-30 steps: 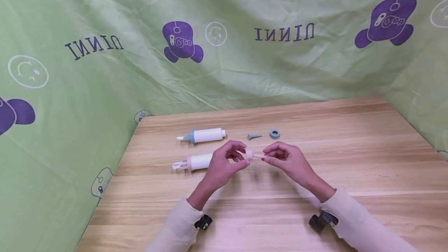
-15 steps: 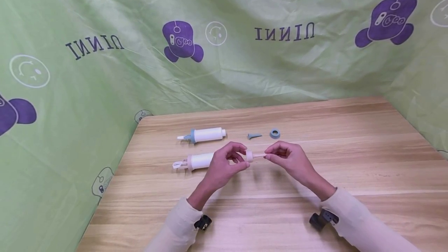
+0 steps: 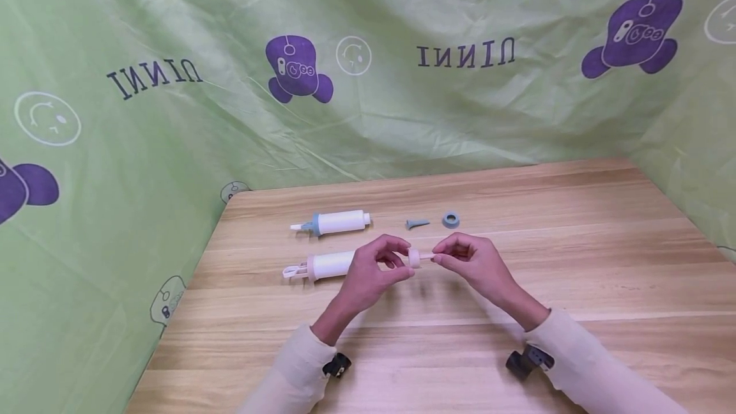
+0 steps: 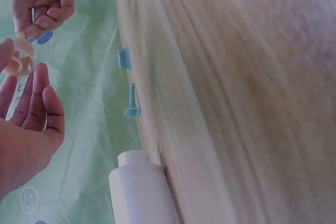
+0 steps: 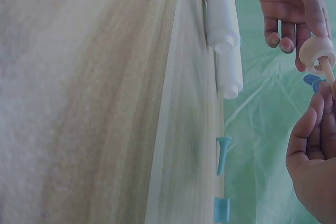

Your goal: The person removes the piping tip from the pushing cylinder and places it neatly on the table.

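Above the table, my left hand pinches a pink ring cap between thumb and fingers. My right hand pinches the slim end of a pink nozzle, whose stem passes through the cap's opening in the right wrist view. How deep its wide end sits within the ring cap is hard to tell. Behind my left hand lies a white syringe-like tube with a pink collar and a looped handle; its right end is hidden in the head view.
Farther back lie a second white tube with a teal collar, a teal trumpet-shaped nozzle and a teal ring cap. They rest on the wooden table. A green printed cloth encloses the table's back and sides.
My left hand and the pink ring cap have shifted slightly right, toward my right hand. Less of the nozzle's stem shows between the hands than half a second ago.
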A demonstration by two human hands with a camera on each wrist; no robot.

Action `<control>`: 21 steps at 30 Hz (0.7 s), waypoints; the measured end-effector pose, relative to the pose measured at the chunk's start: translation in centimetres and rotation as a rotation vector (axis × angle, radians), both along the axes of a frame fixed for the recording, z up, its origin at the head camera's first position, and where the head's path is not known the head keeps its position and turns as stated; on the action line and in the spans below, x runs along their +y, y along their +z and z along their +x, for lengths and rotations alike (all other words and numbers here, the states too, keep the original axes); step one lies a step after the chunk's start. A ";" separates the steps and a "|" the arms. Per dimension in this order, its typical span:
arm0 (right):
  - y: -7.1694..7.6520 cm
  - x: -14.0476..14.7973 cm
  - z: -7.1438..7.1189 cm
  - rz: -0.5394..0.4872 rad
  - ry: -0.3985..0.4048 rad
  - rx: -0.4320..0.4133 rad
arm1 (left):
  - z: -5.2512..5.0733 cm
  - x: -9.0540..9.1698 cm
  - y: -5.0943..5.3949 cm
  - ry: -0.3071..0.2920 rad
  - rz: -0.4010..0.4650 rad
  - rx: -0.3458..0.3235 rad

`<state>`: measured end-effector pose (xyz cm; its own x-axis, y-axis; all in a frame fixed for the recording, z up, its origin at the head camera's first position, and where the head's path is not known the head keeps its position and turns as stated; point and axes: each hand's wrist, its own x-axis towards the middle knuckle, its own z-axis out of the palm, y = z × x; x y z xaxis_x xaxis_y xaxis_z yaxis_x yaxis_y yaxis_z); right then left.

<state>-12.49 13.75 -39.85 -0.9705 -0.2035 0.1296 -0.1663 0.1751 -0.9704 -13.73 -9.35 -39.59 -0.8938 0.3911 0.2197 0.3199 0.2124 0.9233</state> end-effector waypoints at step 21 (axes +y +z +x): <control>-0.3 -0.6 0.3 -0.030 0.010 0.014 | 0.2 0.2 0.1 -0.003 -0.003 0.005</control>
